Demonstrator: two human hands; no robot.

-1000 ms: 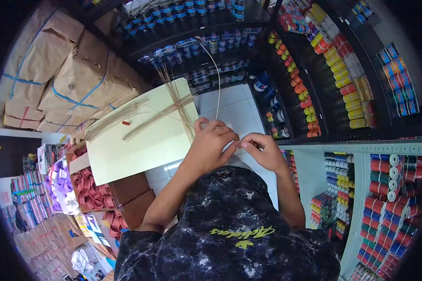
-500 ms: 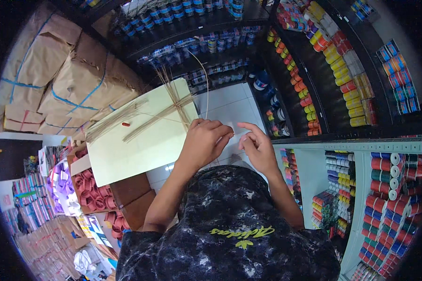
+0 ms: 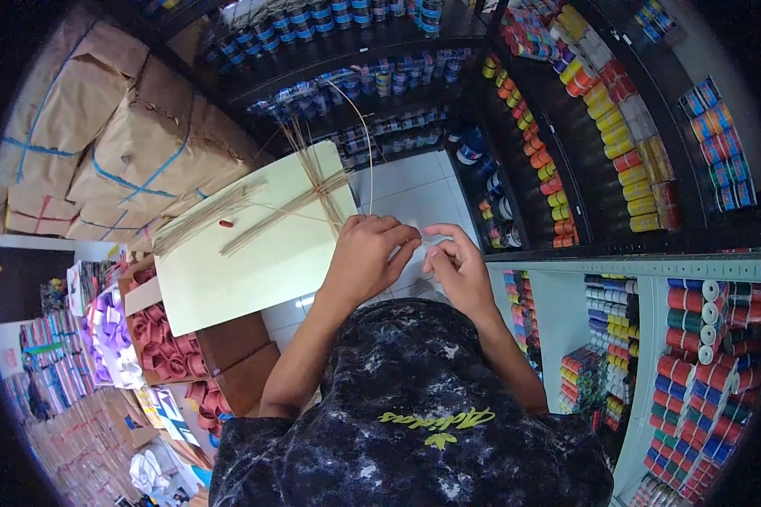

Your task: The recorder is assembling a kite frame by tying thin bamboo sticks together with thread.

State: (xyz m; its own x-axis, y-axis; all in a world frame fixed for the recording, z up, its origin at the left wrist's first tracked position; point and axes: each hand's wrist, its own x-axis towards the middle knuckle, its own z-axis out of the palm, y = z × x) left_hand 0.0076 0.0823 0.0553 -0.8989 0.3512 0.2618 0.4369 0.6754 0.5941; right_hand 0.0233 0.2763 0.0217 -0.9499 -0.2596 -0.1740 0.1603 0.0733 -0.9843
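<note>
Strip [image 3: 369, 148] arcs toward the far shelf [image 3: 397, 49], left hand [image 3: 369, 256], fingers pressed together, seemingly steadying it, right hand [image 3: 462, 277], fingers parted.

The left hand [image 3: 370, 258], seen from its back, hides its own palm and the lower end of the thin strip [image 3: 369, 160], and covers part of the pale surface [image 3: 245, 291]. Anything between the right hand's [image 3: 460, 275] fingers is too small to tell. The lower edge cuts off the dark patterned shirt [image 3: 397, 456]; the dark rim crops the paper-wrapped parcels [image 3: 84, 110].
</note>
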